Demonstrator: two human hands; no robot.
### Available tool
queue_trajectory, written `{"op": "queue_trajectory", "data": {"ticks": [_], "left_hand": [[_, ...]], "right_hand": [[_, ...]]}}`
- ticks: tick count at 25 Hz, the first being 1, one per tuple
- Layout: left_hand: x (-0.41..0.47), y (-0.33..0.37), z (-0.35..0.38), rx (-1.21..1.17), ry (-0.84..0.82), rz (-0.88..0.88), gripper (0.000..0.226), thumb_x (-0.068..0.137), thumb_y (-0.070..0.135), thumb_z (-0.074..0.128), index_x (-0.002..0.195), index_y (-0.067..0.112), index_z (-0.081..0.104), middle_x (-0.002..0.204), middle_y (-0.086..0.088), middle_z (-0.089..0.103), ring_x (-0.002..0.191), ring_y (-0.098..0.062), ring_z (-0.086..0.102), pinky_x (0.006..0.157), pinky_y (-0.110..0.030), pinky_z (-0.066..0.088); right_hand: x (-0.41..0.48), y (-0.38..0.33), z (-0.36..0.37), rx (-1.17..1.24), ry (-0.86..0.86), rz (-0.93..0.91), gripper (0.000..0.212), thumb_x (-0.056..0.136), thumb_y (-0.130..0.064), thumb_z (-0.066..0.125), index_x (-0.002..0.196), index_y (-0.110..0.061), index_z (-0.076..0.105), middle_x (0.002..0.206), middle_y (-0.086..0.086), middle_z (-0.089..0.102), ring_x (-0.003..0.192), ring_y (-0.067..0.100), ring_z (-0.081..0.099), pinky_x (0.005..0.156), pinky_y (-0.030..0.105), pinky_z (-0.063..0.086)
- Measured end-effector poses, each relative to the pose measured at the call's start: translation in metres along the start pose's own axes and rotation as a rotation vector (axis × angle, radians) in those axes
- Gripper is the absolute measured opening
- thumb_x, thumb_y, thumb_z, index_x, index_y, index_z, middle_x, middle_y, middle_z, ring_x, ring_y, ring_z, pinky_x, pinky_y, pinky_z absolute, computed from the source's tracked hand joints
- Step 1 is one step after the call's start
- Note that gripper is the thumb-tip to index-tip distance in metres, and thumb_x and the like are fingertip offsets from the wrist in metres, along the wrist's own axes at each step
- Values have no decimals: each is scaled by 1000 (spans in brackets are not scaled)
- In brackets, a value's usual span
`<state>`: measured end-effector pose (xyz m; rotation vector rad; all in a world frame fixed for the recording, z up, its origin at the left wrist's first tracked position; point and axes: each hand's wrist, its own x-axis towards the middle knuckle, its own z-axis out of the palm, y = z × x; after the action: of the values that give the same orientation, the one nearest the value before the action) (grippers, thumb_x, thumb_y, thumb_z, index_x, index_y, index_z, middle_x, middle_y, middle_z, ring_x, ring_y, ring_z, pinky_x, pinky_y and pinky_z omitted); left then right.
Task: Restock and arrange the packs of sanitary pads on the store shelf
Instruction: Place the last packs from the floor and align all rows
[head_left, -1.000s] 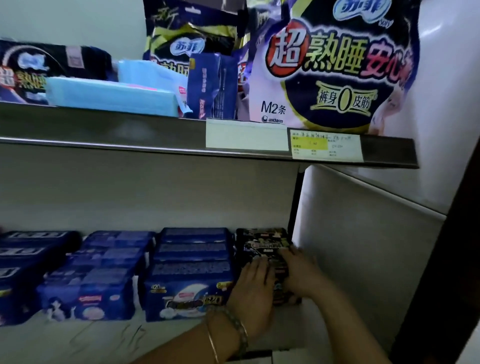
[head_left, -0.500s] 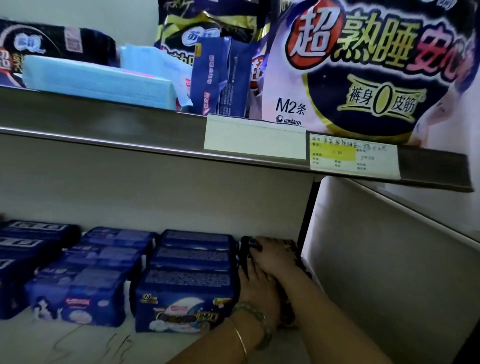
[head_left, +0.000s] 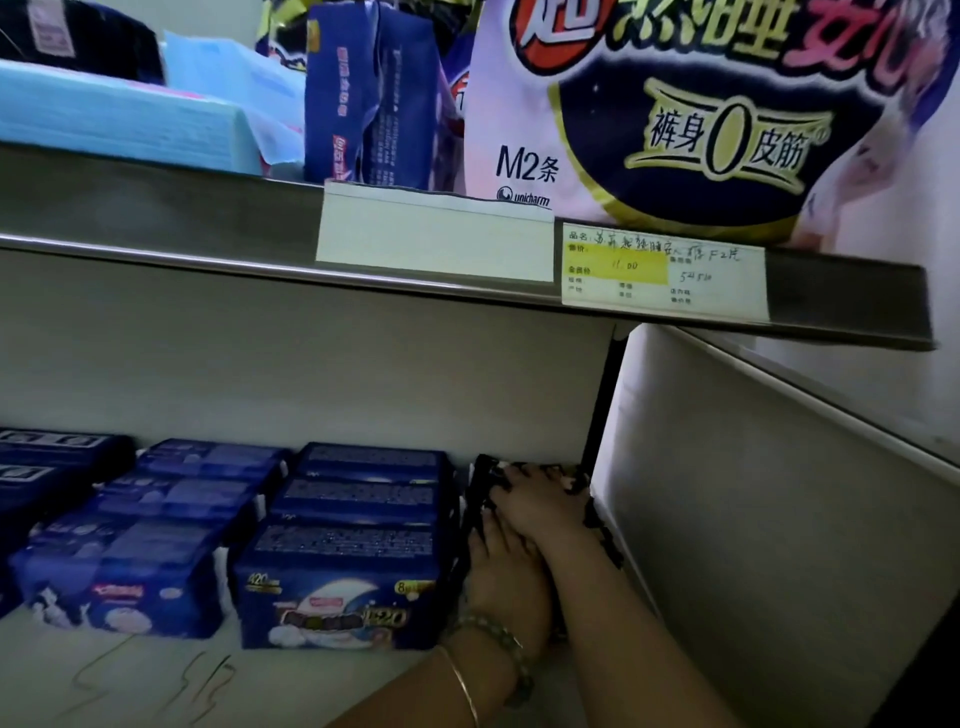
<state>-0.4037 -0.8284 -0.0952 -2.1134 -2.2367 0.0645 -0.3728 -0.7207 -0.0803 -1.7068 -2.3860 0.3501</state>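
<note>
Pushing the column of black patterned plastic pad packs (head_left: 479, 499) deeper than a second ago, I am now pressing it into the far right corner of the pale lower shelf board (head_left: 130, 680). My right hand (head_left: 540, 501) is lying with its fingers spread on the far pack and my left hand (head_left: 506, 587) is lying flat on the near one, neither clamping anything. This is bringing the column in beside the dark blue plastic pad packs (head_left: 343, 577) just to its left, so I am judging this spot nearly done, while the grey metal upper shelf (head_left: 156, 218) with its white-and-yellow price label (head_left: 665, 270) is hanging overhead and a grey side panel (head_left: 753, 519) is closing the right.
</note>
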Motion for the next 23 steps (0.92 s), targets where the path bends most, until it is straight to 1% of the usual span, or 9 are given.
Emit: {"op": "queue_trajectory", "data": {"ticks": [2, 4, 7, 9, 15, 20, 21, 22, 23], "left_hand": [[-1, 0, -2, -40, 29, 39, 66, 100, 31, 31, 146, 0, -3, 154, -22, 0, 142, -40, -2, 115, -49, 2], [-2, -1, -4, -67, 48, 64, 64, 100, 28, 32, 146, -1, -1, 154, -21, 3, 142, -39, 0, 115, -48, 3], [-2, 0, -6, -80, 57, 58, 65, 99, 29, 32, 146, -1, -4, 154, -21, 3, 142, -38, 1, 115, -49, 4], [-1, 2, -7, -77, 45, 40, 66, 100, 30, 30, 146, 0, -6, 155, -21, 1, 142, -38, 0, 115, -49, 5], [1, 3, -6, -113, 46, -39, 61, 101, 28, 22, 145, -3, -7, 153, -26, -6, 142, -38, -4, 115, -49, 4], [7, 4, -5, -52, 31, -57, 67, 100, 33, 26, 144, -3, -8, 153, -26, -4, 142, -40, -4, 114, -53, 4], [11, 4, 1, -63, 54, -56, 68, 99, 34, 30, 145, -3, -5, 153, -25, -1, 142, -39, -1, 114, -54, 3], [12, 3, 4, -88, 139, -48, 68, 97, 34, 35, 146, -2, 5, 152, -23, 8, 142, -37, 8, 113, -55, 3], [10, 1, 4, -138, 243, -41, 65, 92, 34, 40, 144, -1, 23, 149, -21, 22, 139, -35, 23, 113, -55, 3]], "right_hand": [[-2, 3, -2, 13, -7, 13, 56, 89, -48, 27, 143, -34, 31, 154, -3, 24, 141, 21, 19, 112, 55, 13], [-3, 4, -6, -7, -16, 23, 56, 92, -47, 26, 147, -34, 23, 157, -4, 15, 143, 21, 12, 113, 56, 7], [-2, 3, -13, -26, -74, 13, 55, 96, -41, 24, 149, -34, 12, 159, -5, 2, 145, 22, 2, 113, 58, -1], [0, 2, -14, -19, -110, 12, 55, 97, -39, 23, 149, -34, 8, 159, -5, -2, 145, 22, -3, 112, 60, -5], [2, 0, -17, -41, -132, 14, 56, 97, -38, 23, 149, -35, 4, 159, -4, -6, 145, 22, -6, 111, 61, -10], [5, 1, -14, -41, -128, 11, 55, 97, -39, 21, 149, -35, 5, 159, -5, -4, 145, 22, -5, 110, 61, -11], [6, 1, -15, -33, -131, 13, 55, 97, -39, 21, 149, -35, 5, 159, -5, -5, 145, 23, -5, 109, 61, -11], [6, 1, -16, -26, -130, 13, 55, 97, -39, 20, 149, -35, 5, 159, -4, -4, 145, 23, -5, 109, 61, -11], [7, 1, -16, -19, -128, 7, 54, 97, -39, 20, 149, -34, 7, 159, -4, -2, 145, 23, -4, 108, 61, -11]]}}
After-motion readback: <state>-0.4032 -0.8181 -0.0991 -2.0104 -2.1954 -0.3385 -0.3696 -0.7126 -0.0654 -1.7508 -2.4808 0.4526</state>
